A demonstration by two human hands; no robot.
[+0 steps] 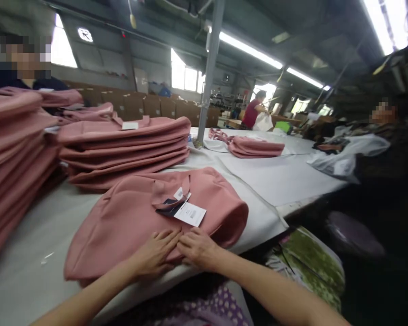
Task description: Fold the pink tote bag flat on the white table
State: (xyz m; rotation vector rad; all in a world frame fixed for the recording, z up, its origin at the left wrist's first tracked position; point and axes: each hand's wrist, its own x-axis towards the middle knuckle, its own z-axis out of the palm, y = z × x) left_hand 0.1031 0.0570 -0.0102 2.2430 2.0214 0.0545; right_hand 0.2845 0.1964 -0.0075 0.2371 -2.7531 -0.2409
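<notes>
A pink bag (122,231) lies flat near the front edge of the table, its short handle and paper tags (192,213) on top. My left hand (158,253) rests on the bag's near side, its fingers stretched out over the fabric. Beside it, my right hand (200,248) has bent fingers closed on the near edge of the same bag. The fingertips of both hands almost meet just below the tags. What lies under my palms is hidden.
Stacks of similar pink bags stand at the left (13,181) and behind (129,154). A smaller pink pile (256,147) sits beyond a grey post (211,72). Co-workers are at the far left, in the background and at the right, near clear plastic (353,149). Green patterned fabric (309,262) is below the table edge.
</notes>
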